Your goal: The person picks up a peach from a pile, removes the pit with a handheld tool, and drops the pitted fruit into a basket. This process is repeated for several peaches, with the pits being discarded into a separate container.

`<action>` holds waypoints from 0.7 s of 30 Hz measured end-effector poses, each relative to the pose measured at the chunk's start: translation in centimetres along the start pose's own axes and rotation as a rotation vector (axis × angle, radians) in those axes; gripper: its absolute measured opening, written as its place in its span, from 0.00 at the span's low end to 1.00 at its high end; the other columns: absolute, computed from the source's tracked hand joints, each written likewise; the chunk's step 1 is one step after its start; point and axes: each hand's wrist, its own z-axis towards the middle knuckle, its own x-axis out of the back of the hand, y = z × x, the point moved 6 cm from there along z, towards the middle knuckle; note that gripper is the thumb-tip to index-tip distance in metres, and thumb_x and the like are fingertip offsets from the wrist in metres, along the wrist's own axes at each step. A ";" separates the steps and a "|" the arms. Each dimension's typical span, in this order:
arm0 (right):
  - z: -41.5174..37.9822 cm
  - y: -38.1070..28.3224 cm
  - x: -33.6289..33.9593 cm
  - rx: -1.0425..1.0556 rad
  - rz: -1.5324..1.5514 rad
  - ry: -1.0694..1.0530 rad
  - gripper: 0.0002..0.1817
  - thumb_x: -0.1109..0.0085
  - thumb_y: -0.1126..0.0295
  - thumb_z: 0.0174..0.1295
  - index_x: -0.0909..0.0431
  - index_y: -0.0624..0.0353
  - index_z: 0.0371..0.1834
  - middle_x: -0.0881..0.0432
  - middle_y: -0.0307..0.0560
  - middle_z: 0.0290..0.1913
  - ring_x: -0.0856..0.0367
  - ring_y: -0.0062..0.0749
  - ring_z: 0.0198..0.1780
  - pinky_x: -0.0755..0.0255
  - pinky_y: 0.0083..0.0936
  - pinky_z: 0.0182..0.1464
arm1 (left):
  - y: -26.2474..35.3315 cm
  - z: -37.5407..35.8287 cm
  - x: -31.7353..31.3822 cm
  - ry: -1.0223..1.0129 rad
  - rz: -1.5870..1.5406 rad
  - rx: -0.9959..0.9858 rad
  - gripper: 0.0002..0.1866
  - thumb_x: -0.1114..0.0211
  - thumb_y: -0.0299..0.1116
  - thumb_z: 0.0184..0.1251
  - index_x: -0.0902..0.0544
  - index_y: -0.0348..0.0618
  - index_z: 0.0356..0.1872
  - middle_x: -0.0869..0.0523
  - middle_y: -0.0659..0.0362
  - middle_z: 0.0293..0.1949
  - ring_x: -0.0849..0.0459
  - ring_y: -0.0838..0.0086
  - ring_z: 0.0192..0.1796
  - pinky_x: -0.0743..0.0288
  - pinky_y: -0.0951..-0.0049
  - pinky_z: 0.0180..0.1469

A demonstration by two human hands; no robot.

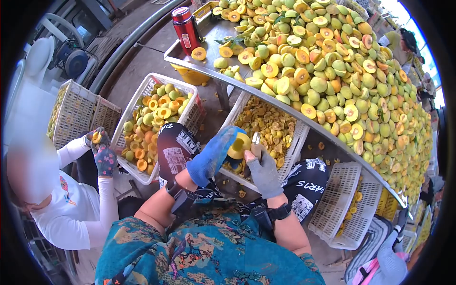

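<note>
My left hand (214,156), in a blue glove, is closed around a yellow-fleshed peach half (239,146) with its cut face up. My right hand (264,175), in a grey glove with a bare thumb tip, is close against the fruit's right side. Its fingers are curled on a small tool (256,138) whose pale, shiny end points up; the rest is hidden in the grip. Both hands are above a white crate (299,142) of small yellow-brown fruit scraps (268,124), between my knees.
A metal table (214,72) heaped with halved peaches (327,71) carries a red flask (186,31). At left, a white crate (194,108) holds peach halves; a co-worker's gloved hands (102,152) are beside it. More crates (336,199) stand at right.
</note>
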 end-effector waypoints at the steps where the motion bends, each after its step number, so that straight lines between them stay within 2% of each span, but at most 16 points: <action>1: -0.1 0.3 -0.1 0.001 0.003 -0.003 0.18 0.40 0.59 0.65 0.25 0.65 0.44 0.19 0.45 0.29 0.18 0.32 0.32 0.27 0.28 0.34 | -0.5 0.2 0.6 0.052 -0.067 -0.005 0.21 0.51 0.44 0.79 0.29 0.39 0.61 0.23 0.59 0.51 0.25 0.77 0.54 0.31 0.74 0.60; 3: -0.6 -0.8 0.6 0.254 -0.170 0.185 0.19 0.42 0.59 0.66 0.27 0.66 0.47 0.17 0.57 0.32 0.16 0.53 0.39 0.26 0.40 0.42 | 0.0 0.3 0.8 0.131 -0.064 0.008 0.19 0.50 0.42 0.78 0.28 0.39 0.59 0.24 0.59 0.50 0.25 0.77 0.52 0.30 0.74 0.58; 4: -0.8 -0.8 0.7 0.253 -0.167 0.183 0.19 0.42 0.59 0.66 0.27 0.66 0.47 0.17 0.57 0.32 0.16 0.53 0.39 0.26 0.40 0.42 | 0.1 0.2 1.2 0.207 -0.067 0.024 0.16 0.49 0.40 0.77 0.27 0.39 0.56 0.24 0.60 0.50 0.25 0.78 0.51 0.30 0.74 0.57; 6: -1.3 -2.0 0.5 0.233 -0.365 0.123 0.19 0.43 0.60 0.66 0.28 0.65 0.51 0.18 0.67 0.37 0.19 0.64 0.44 0.26 0.46 0.45 | -0.3 0.4 1.8 0.202 -0.006 -0.016 0.15 0.49 0.38 0.76 0.27 0.39 0.54 0.24 0.60 0.49 0.25 0.77 0.51 0.31 0.74 0.58; 11: -1.8 -2.6 -0.6 0.215 -0.306 0.012 0.20 0.42 0.59 0.66 0.30 0.64 0.52 0.19 0.69 0.38 0.19 0.65 0.43 0.26 0.47 0.42 | 1.1 -0.2 0.9 0.154 0.030 -0.081 0.14 0.48 0.37 0.71 0.28 0.40 0.51 0.24 0.60 0.47 0.27 0.77 0.52 0.35 0.76 0.61; 13: -1.9 -2.7 -1.2 0.210 -0.282 -0.004 0.20 0.41 0.59 0.65 0.30 0.64 0.52 0.19 0.68 0.37 0.19 0.64 0.42 0.26 0.47 0.41 | 0.8 -0.3 0.9 0.130 -0.022 -0.138 0.19 0.47 0.40 0.72 0.29 0.40 0.56 0.25 0.59 0.49 0.28 0.76 0.54 0.37 0.75 0.62; 14: -2.2 -3.1 -1.2 0.253 -0.350 0.065 0.20 0.40 0.60 0.65 0.29 0.63 0.51 0.19 0.67 0.37 0.19 0.63 0.41 0.26 0.47 0.40 | 0.9 -0.3 0.7 0.130 -0.023 -0.139 0.19 0.47 0.40 0.72 0.29 0.40 0.56 0.25 0.59 0.49 0.28 0.76 0.54 0.37 0.75 0.62; 16: -2.3 -3.4 -1.2 0.297 -0.417 0.133 0.19 0.39 0.60 0.64 0.29 0.62 0.50 0.19 0.66 0.36 0.19 0.63 0.40 0.26 0.47 0.39 | 1.7 -0.4 0.0 0.158 -0.057 -0.225 0.19 0.47 0.34 0.71 0.32 0.42 0.61 0.28 0.58 0.51 0.31 0.79 0.52 0.35 0.76 0.58; 18: -2.5 -4.4 -0.7 0.442 -0.471 0.307 0.18 0.37 0.61 0.62 0.28 0.61 0.48 0.19 0.64 0.35 0.19 0.63 0.39 0.25 0.47 0.39 | 2.1 -0.8 -0.6 0.153 -0.086 -0.192 0.21 0.48 0.35 0.72 0.33 0.42 0.63 0.29 0.59 0.52 0.31 0.79 0.53 0.36 0.75 0.59; 20: -2.4 -4.4 -0.6 0.384 -0.439 0.243 0.18 0.37 0.62 0.62 0.28 0.61 0.48 0.19 0.64 0.35 0.19 0.63 0.39 0.26 0.48 0.39 | 2.1 -0.9 -0.5 0.149 -0.110 -0.161 0.22 0.48 0.36 0.72 0.33 0.42 0.65 0.29 0.59 0.53 0.31 0.78 0.54 0.37 0.75 0.61; 21: -2.3 -4.1 -0.7 0.320 -0.406 0.180 0.18 0.36 0.62 0.62 0.28 0.61 0.48 0.19 0.64 0.36 0.19 0.63 0.39 0.26 0.48 0.39 | 2.2 -1.0 -0.3 0.156 -0.016 -0.183 0.22 0.49 0.36 0.72 0.32 0.42 0.64 0.29 0.59 0.54 0.31 0.77 0.55 0.38 0.74 0.62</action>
